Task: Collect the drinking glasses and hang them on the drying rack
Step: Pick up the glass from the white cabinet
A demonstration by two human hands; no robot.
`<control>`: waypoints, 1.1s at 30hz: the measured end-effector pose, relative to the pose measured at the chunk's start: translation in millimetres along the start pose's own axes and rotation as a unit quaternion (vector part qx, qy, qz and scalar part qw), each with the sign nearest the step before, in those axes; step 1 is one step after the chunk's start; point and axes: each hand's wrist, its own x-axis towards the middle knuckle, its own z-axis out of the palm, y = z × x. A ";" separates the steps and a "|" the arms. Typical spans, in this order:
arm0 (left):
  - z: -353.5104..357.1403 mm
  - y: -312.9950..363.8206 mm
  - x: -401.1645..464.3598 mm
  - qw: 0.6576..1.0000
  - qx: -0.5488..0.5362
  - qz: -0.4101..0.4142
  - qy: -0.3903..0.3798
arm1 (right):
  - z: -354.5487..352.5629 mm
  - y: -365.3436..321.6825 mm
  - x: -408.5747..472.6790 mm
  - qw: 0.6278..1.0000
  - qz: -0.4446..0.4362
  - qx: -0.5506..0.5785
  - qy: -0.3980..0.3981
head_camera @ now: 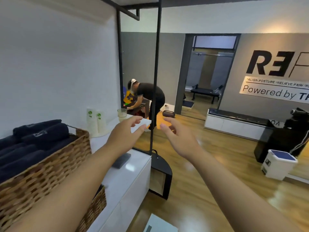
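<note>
A clear drinking glass [122,114] stands upright near the far end of the white counter [133,168], next to the black frame post. My left hand [124,131] reaches out over the counter toward it, fingers apart, holding nothing, a short way in front of the glass. My right hand [177,133] is stretched forward beside it over the wooden floor, also open and empty. No drying rack is in view.
A wicker basket [55,158] of dark rolled towels fills the counter's near left. Paper cup stacks [97,123] stand behind it. A dark pad [121,160] lies on the counter. A black metal shelf frame [154,77] rises at the counter's edge. A person bends over in the background.
</note>
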 end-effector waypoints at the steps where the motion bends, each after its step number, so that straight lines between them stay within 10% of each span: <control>1: 9.9 -11.7 20.0 1.000 -0.001 -0.002 -0.002 | 2.5 8.1 18.3 1.000 0.005 -0.001 -0.003; 14: 98.4 -147.7 185.9 0.994 0.067 -0.090 -0.001 | 81.5 122.4 220.5 0.990 0.058 0.071 -0.107; 33: 169.7 -297.9 361.4 0.936 0.062 -0.287 0.193 | 205.7 247.8 439.6 0.886 0.267 0.286 -0.249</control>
